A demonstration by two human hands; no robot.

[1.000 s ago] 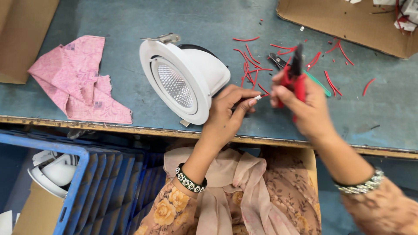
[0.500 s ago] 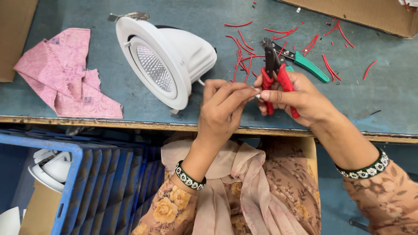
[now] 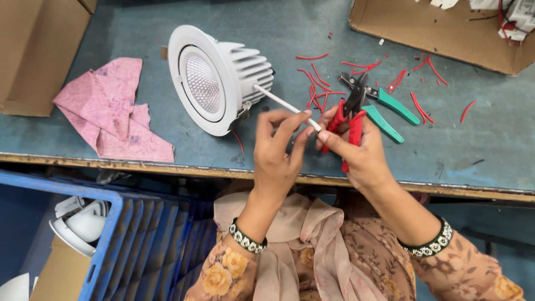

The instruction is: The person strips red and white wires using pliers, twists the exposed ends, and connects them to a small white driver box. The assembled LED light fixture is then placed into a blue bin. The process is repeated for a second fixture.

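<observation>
Near the desk's (image 3: 167,22) front edge, the left hand (image 3: 281,150) is pinching the white cable (image 3: 281,103) running from the white downlight (image 3: 214,81), while the right hand (image 3: 356,147) is gripping red-handled wire strippers (image 3: 348,120) at its tip.

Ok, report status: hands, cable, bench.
Left hand pinching white cable from white downlight. Right hand gripping red-handled cutter at cable end. Green-handled pliers and red wire scraps right behind.
</observation>
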